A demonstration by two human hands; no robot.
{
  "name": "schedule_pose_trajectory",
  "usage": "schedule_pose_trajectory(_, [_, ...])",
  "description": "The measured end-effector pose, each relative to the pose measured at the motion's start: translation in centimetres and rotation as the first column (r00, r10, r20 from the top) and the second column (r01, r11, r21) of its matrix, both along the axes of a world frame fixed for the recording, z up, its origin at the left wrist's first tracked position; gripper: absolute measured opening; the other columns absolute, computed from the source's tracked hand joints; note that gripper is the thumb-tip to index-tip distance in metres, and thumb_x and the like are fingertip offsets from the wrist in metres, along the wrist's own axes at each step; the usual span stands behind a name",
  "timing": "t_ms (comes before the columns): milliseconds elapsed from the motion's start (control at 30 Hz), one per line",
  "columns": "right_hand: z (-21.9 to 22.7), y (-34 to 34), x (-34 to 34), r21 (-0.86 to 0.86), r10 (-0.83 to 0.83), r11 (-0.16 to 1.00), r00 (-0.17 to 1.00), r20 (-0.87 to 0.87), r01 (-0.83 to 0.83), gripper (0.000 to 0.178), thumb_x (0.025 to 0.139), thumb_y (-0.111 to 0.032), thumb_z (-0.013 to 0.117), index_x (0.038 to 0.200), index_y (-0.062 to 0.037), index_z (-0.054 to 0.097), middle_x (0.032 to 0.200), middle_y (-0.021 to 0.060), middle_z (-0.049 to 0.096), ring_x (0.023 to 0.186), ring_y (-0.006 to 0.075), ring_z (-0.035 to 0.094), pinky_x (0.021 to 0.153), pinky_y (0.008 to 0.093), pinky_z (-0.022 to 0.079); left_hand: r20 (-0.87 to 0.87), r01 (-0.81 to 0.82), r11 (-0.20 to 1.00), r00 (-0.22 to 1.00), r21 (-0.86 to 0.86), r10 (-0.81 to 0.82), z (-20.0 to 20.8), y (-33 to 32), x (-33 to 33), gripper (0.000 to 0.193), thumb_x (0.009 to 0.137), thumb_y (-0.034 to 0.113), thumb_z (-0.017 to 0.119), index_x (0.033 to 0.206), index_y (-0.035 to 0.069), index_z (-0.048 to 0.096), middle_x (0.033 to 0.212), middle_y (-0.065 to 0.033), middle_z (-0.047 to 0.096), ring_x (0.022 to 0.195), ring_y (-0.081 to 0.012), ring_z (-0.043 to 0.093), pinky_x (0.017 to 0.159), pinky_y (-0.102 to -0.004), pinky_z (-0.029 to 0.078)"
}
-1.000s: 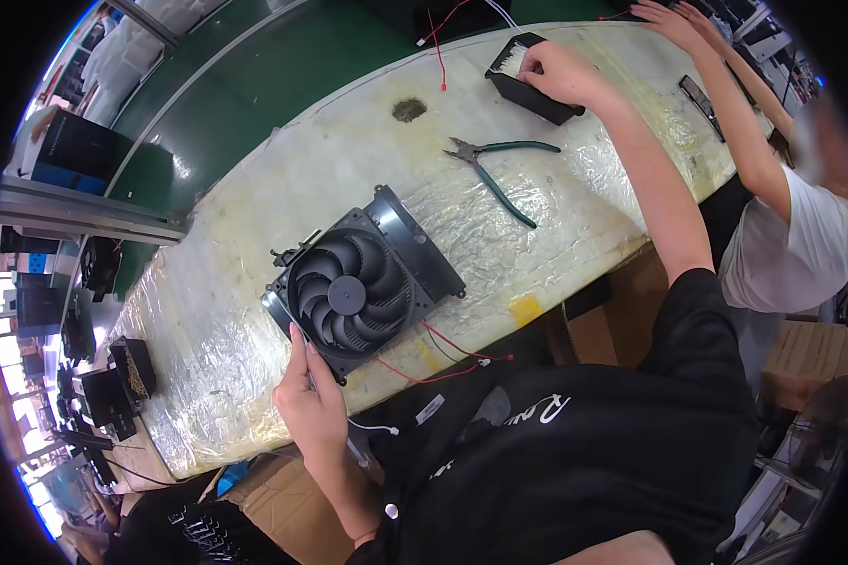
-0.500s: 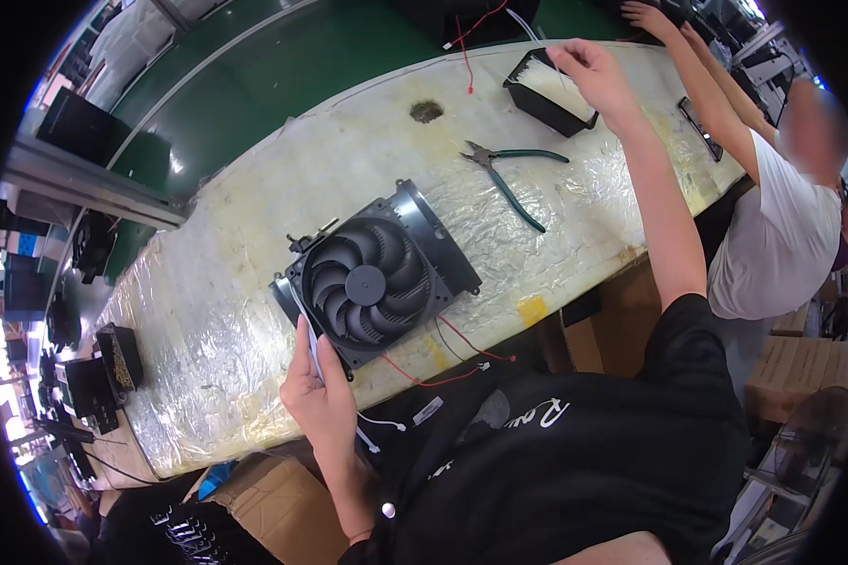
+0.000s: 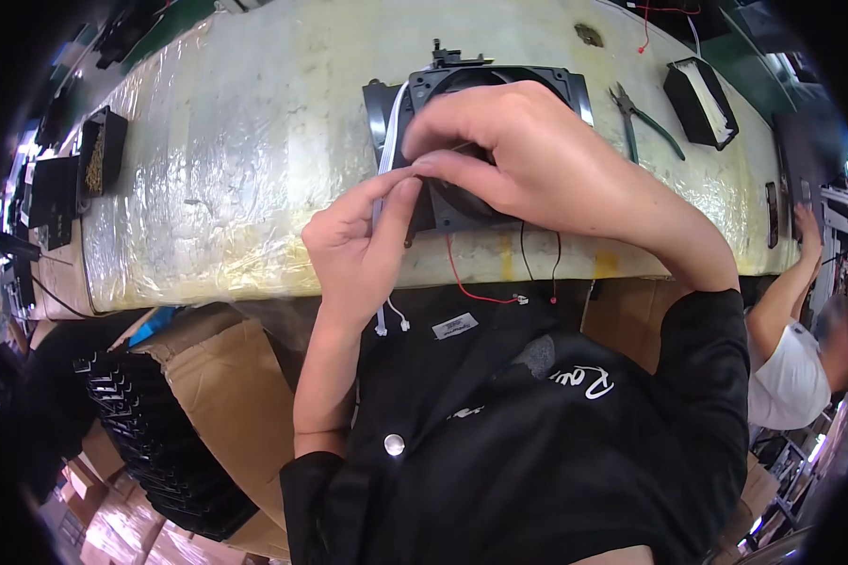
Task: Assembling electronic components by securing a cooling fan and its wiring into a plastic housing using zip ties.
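Observation:
A black cooling fan (image 3: 458,209) on a dark frame lies on the wrapped bench top, partly covered by my right hand. White cables (image 3: 392,129) run down along its left edge, their plugs hanging past the bench's front. My left hand (image 3: 363,240) is closed, thumb and forefinger pinching the cables at the fan's lower left corner. Directly against it, my right hand (image 3: 509,141) reaches over the fan with curled fingers, thumb tip meeting the left fingertips. Whatever those right fingers grip is hidden. Red and black wires (image 3: 457,268) trail from the fan's near side.
Green-handled cutting pliers (image 3: 636,121) lie right of the fan, beside a black box (image 3: 678,102) of thin white strips. A small dark bin (image 3: 113,151) stands at the left. An open cardboard box (image 3: 226,386) sits below the bench. Another person (image 3: 791,377) works at far right.
My right hand has come from the strip box back to the fan and met my left hand. The view has shifted, so the fan now appears higher up.

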State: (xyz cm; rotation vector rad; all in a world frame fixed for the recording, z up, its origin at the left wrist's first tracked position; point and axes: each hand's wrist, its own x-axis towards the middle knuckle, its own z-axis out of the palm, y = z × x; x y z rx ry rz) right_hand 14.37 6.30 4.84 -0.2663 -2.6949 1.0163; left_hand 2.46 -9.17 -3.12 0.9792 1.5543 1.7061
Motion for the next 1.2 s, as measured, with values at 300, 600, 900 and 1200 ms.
schedule_pose_trajectory(300, [0.1,0.3,0.7,-0.569,-0.162,0.812,0.987,-0.011,0.127,0.013,0.089,-0.002,0.069,0.100,0.0046,0.068,0.091,0.0070,0.071,0.085,0.0098,0.067,0.076,0.0218,0.053,0.279,0.003,0.998,0.960,-0.059,0.013,0.4,-0.2,-0.2,0.018,0.095,0.011,0.065,0.102,-0.004,0.071,0.063,0.0055,0.058,0.050,0.0011,0.043,0.045,-0.0171,0.029])
schedule_pose_trajectory(600, [0.0,0.2,0.2,-0.652,-0.154,0.753,0.987,-0.045,0.087,0.020,0.090,-0.001,0.067,0.109,0.0053,0.067,0.092,0.0134,0.073,0.080,0.0133,0.070,0.073,0.0217,0.055,0.345,0.044,0.999,0.938,-0.029,-0.032,0.1,-0.3,-0.8,0.020,0.096,0.013,0.065,0.102,-0.005,0.070,0.062,0.0052,0.057,0.049,0.0008,0.042,0.044,-0.0174,0.028])
schedule_pose_trajectory(900, [0.7,1.0,-1.1,-0.469,-0.348,0.850,0.924,-0.157,0.240,0.016,0.091,-0.006,0.068,0.104,0.0029,0.070,0.087,0.0086,0.073,0.069,0.0085,0.066,0.059,0.0185,0.049,0.260,-0.022,1.000,0.965,0.008,0.019,0.0,-0.4,-0.1,0.034,0.096,0.011,0.064,0.126,-0.006,0.061,0.063,0.0048,0.055,0.051,0.0005,0.043,0.046,-0.0174,0.031])
schedule_pose_trajectory(1200, [0.5,1.6,-3.2,-0.573,-0.307,0.777,0.952,0.014,0.260,0.014,0.090,-0.007,0.070,0.095,0.0061,0.072,0.075,0.0026,0.068,0.060,0.0028,0.057,0.053,0.0173,0.045,0.176,-0.112,0.992,0.977,-0.063,0.122,-0.2,-0.5,-0.2,0.029,0.098,0.010,0.059,0.123,-0.005,0.063,0.058,0.0027,0.052,0.041,-0.0006,0.039,0.036,-0.0187,0.027])
